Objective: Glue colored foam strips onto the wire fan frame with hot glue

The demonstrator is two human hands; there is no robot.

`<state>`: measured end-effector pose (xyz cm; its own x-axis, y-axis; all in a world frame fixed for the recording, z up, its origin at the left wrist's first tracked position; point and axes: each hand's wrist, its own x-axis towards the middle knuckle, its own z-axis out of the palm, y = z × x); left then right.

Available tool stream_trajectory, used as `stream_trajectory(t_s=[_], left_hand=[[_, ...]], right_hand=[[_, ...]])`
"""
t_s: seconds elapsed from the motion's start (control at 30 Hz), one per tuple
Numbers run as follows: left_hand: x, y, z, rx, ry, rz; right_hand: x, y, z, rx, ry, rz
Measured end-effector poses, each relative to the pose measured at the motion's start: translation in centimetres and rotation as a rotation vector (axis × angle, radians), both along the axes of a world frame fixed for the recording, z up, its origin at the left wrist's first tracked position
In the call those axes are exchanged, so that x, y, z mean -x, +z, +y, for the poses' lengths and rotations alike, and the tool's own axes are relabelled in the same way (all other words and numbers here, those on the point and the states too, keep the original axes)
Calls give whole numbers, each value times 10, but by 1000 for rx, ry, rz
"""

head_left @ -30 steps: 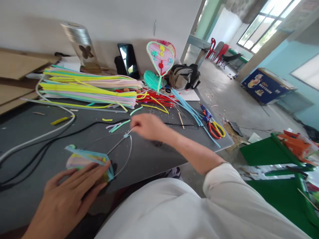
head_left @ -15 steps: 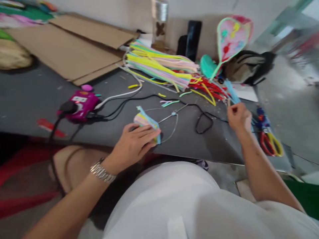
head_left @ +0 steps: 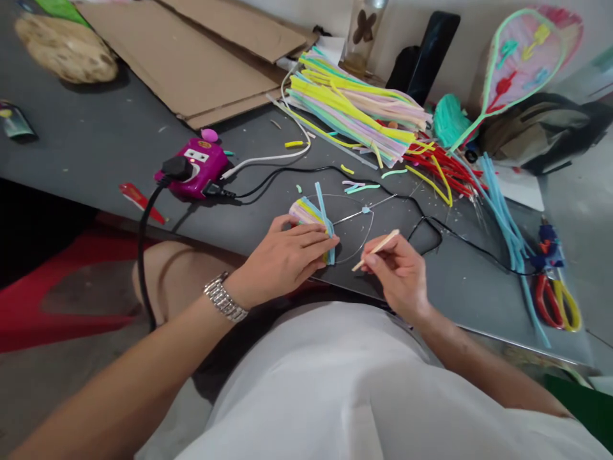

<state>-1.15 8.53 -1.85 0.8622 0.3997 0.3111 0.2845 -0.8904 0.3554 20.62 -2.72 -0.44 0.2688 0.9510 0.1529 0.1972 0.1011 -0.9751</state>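
Note:
My left hand (head_left: 292,255) lies over a small striped piece made of pipe cleaners (head_left: 304,211) at the table's front edge, pressing and gripping it. Its stripes are pink, yellow and light blue, and a light blue pipe cleaner (head_left: 322,201) stands out from its top. A thin wire loop with a straight stem (head_left: 349,218) extends from the piece to the right, bearing a small blue bit (head_left: 366,210). Just right of the loop, my right hand (head_left: 400,275) pinches a short wooden stick (head_left: 376,250) between thumb and fingers, apart from the striped piece.
Behind lies a pile of pastel pipe cleaners (head_left: 349,108) beside red ones (head_left: 445,169). Light blue pipe cleaners (head_left: 510,223), a blue glue gun (head_left: 548,246) and scissors (head_left: 558,300) are at right. A purple power adapter (head_left: 198,169) with cords, and cardboard (head_left: 191,64), sit left.
My right hand has come from the light blue pipe cleaners at right to beside the striped piece, the wooden stick now plainly visible in it. My left hand stays on the piece; the view has shifted.

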Motion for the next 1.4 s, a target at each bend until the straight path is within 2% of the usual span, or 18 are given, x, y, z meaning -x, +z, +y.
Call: stream_trajectory(t_s=[0.2,0.4,1.17,1.4], left_hand=[[-3,2,2,2,-9,-5],[-7,2,3,-45,-25,3],[-8,-4,3,-22,-19,-56],[-8,-9,3,-62,-14,-63]], right_hand=[[13,-9,7,-248,119,-459],[13,-14,13,-385,185,-572],[14,-15,15,-321,167,-663],[15,-11,16,-273,165,-582]])
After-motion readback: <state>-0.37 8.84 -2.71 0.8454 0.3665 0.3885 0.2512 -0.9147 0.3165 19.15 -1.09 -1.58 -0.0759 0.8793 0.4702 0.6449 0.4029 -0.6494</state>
